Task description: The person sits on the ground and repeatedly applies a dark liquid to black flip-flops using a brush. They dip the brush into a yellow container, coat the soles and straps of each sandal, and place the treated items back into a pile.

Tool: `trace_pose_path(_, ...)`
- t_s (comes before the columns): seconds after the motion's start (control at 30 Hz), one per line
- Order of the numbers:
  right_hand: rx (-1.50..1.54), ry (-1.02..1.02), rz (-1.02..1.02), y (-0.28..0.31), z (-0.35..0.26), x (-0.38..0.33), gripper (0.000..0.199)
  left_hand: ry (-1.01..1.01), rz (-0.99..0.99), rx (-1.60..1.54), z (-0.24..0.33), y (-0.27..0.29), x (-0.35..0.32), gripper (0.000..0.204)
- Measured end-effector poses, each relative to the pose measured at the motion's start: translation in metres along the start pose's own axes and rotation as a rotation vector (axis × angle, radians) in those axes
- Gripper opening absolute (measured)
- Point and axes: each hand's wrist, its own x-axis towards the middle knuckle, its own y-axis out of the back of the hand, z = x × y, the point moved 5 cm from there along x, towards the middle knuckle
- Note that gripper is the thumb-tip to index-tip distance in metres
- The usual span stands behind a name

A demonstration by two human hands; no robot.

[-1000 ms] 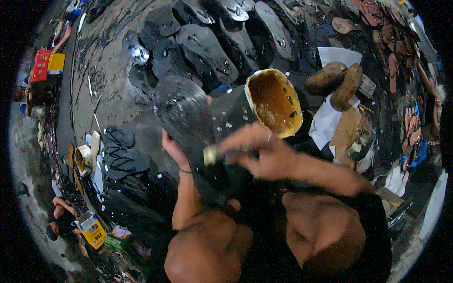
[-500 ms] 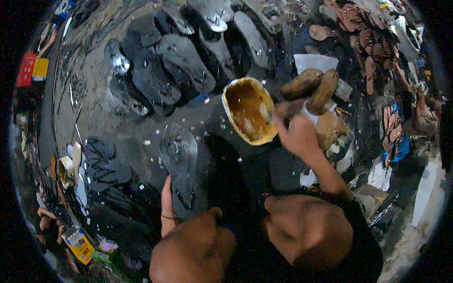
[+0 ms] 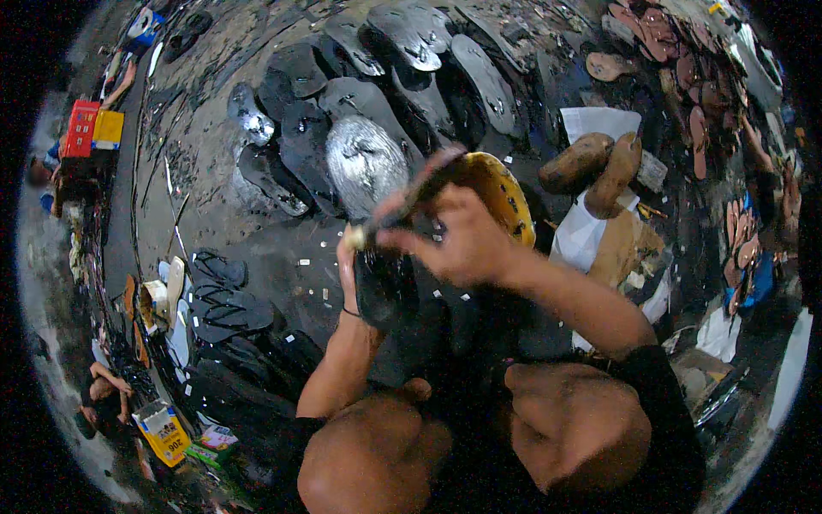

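Both hands' grip clamped: left hand (image 3: 349, 257) on black sole (image 3: 381, 287), right hand (image 3: 454, 240) on brush (image 3: 419, 193); yellow bowl (image 3: 505, 193) behind.

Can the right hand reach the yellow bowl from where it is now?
Probably yes. The right hand holds a brush over the black sole, and the yellow bowl sits just behind it with its rim showing. Nothing seems to stand between them.

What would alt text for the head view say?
Seated on the floor, a person holds a black sole in the left hand and brushes it with the right hand, beside a yellow glue bowl. Black soles lie spread ahead.
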Motion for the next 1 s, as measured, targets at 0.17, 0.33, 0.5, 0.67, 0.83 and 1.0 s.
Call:
trace_pose_path(0.17,-0.178,0.439,-0.067,-0.002,-0.034,-0.014,0.03,-0.215,0.258,0.313,0.019,0.006,-0.006,0.047)
trace_pose_path(0.33,-0.131,0.295,-0.093,-0.01,-0.022,-0.048,0.03,-0.076,0.063,-0.399,0.039,0.027,0.009,0.045)
trace_pose_path(0.5,-0.083,0.192,-0.14,-0.02,-0.02,-0.061,0.039,-0.371,0.179,0.354,0.049,0.038,0.009,0.036)
trace_pose_path(0.67,-0.393,0.362,-0.201,-0.009,-0.04,-0.021,0.05,-0.302,0.268,0.546,0.024,0.02,0.011,0.039)
trace_pose_path(0.83,-0.424,0.63,-0.074,-0.02,-0.051,-0.027,0.03,0.111,0.426,0.34,0.008,0.018,0.018,0.037)
trace_pose_path(1.0,-0.318,0.442,-0.155,-0.019,-0.047,-0.048,0.029,-0.088,0.083,0.365,0.034,0.011,0.025,0.039)
